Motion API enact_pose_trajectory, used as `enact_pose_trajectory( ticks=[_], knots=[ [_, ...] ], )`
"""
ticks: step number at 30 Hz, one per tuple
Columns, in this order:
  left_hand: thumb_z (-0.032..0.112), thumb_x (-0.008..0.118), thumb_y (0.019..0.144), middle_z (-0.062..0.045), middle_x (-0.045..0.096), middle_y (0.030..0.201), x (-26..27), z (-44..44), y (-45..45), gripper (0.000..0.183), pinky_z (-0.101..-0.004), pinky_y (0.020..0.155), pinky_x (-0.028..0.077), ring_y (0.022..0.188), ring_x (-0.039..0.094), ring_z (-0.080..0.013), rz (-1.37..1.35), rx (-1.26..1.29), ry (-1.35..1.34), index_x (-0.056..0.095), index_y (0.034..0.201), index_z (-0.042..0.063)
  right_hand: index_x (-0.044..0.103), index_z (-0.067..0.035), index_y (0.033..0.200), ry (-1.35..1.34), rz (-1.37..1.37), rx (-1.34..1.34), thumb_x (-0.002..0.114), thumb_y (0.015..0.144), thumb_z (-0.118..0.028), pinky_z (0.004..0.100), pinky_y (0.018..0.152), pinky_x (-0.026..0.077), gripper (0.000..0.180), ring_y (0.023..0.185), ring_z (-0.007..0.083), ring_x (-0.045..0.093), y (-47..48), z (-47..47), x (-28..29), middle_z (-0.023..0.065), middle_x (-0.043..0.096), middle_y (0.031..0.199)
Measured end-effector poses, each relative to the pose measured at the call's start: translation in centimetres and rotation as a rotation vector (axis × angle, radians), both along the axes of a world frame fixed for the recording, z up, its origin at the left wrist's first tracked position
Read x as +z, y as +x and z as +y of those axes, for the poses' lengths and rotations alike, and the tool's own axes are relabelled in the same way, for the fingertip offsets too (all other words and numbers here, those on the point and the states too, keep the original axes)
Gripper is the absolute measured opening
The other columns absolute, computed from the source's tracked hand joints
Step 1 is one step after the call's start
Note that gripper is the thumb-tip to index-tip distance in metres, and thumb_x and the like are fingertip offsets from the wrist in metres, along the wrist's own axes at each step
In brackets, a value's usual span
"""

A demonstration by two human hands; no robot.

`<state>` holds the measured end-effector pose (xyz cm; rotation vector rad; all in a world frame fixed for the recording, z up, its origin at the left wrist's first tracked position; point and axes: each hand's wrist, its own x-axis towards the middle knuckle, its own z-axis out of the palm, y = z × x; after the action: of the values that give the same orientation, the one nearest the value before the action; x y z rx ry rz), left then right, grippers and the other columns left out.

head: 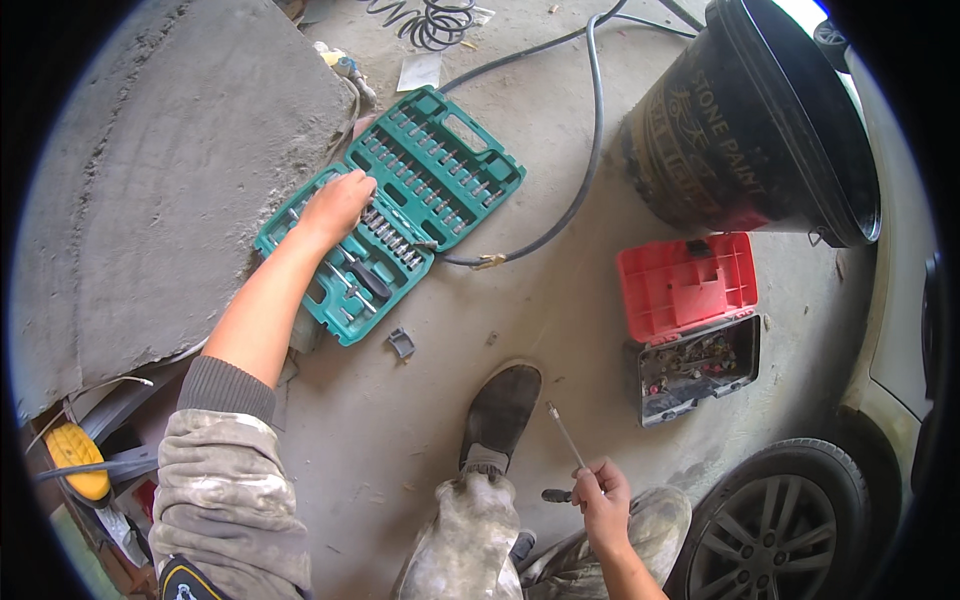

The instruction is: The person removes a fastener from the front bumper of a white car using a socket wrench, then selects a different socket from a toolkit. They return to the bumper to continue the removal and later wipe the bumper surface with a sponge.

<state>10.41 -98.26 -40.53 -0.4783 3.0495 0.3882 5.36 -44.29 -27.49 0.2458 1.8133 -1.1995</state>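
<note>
A green socket set case (pixel 480 206) lies unfolded on the concrete floor, with rows of bits in its upper half. My left hand (pixel 339 204) reaches into the lower half, fingers curled down at the upper end of a row of sockets (pixel 391 238). What those fingertips touch or hold is hidden. Below that hand, a black-handled driver (pixel 366 276) and a sliding T-bar (pixel 349 288) rest in their slots. Over my bent knee, my right hand (pixel 604 499) grips a metal extension bar (pixel 568 435) with a black handle (pixel 556 496) beside it, probably a ratchet's.
A red-lidded box (pixel 686 289) of small fasteners stands open at right, below a black paint bucket (pixel 697 142). A car wheel (pixel 772 525) is close on the right. A hose (pixel 596 112) curves across the floor. A grey plastic piece (pixel 401 343) lies near the case.
</note>
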Motion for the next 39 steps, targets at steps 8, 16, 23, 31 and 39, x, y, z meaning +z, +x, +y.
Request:
enact_pose_trajectory(
  ticks=[8,16,23,31,39],
  knots=[
    [0.019,0.069,0.086,-0.012,0.057,0.094,0.2,1.3,-0.2,0.02,-0.046,0.072,0.048,0.087,0.06,-0.0367,0.079,0.205,0.052,0.055,0.095,0.007,0.059,-0.003,0.086,0.031,-0.047,-0.005,0.06,0.094,-0.011,0.0212,0.058,0.04,0.011,0.06,0.0052,0.052,-0.1,-0.5,-0.4,-0.0011,0.057,0.068],
    [0.041,0.075,0.08,-0.011,0.065,0.081,0.6,1.1,-0.4,0.037,-0.0451,0.066,0.051,0.079,0.066,-0.0342,-0.033,0.382,-0.034,0.061,0.083,0.007,0.057,-0.006,0.083,0.011,-0.054,0.023,0.059,0.095,-0.014,0.0209,0.052,0.034,0.015,0.055,0.0049,0.048,-2.2,-4.7,-1.0,-0.0005,0.056,0.064],
    [0.021,0.07,0.088,-0.006,0.062,0.091,0.2,3.5,0.6,0.016,-0.04,0.062,0.054,0.078,0.067,-0.0295,0.183,0.361,-0.032,0.064,0.095,0.008,0.056,-0.006,0.086,0.035,-0.047,0.157,0.057,0.095,-0.013,0.0212,0.049,0.032,0.011,0.054,0.0053,0.046,-8.4,-11.7,1.0,0.0003,0.056,0.064],
    [0.005,0.059,0.082,-0.007,0.056,0.093,0.5,4.8,-0.5,0.017,-0.0338,0.061,0.056,0.078,0.066,-0.0236,0.028,0.244,-0.248,0.057,0.099,0.007,0.058,-0.002,0.085,-0.203,-0.017,0.22,0.057,0.092,-0.004,0.0203,0.054,0.036,0.007,0.057,0.0044,0.049,-13.8,-15.9,4.0,-0.0007,0.056,0.065],
    [0.005,0.058,0.082,-0.009,0.057,0.085,1.2,3.4,-0.2,0.007,-0.0375,0.065,0.055,0.082,0.065,-0.0253,-0.011,0.176,-0.17,0.057,0.088,0.006,0.057,-0.004,0.08,-0.061,-0.067,0.029,0.057,0.091,-0.002,0.0201,0.054,0.035,0.011,0.057,0.0021,0.048,-11.8,-14.3,-0.9,-0.0027,0.055,0.064]
  ],
)
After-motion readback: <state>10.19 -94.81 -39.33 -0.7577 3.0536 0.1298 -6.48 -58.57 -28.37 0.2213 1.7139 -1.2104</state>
